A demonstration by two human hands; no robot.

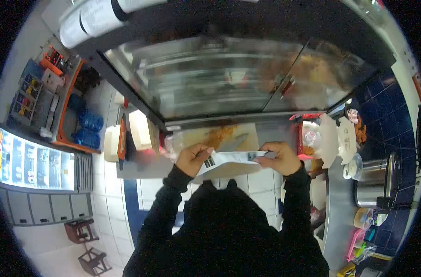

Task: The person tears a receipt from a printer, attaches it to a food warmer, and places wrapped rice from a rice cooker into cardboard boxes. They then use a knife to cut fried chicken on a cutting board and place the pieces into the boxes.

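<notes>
A long white printed paper slip [231,158] stretches between both my hands. My left hand [192,158] pinches its left end, where dark print shows. My right hand [278,157] grips the right end. Both arms wear black sleeves. The slip hangs just above a wooden cutting board [247,131] with orange crumbs [219,135] and a knife [232,141] lying on it. Behind the board stands a glass-fronted warming cabinet [219,78] with fried food inside.
An open white takeaway box [333,138] and a red food package [307,134] sit right of the board. A steel pot [375,182] stands on the grey counter at right. Blue water bottles [88,127], stools [83,231] and a lit display fridge [32,161] are at left.
</notes>
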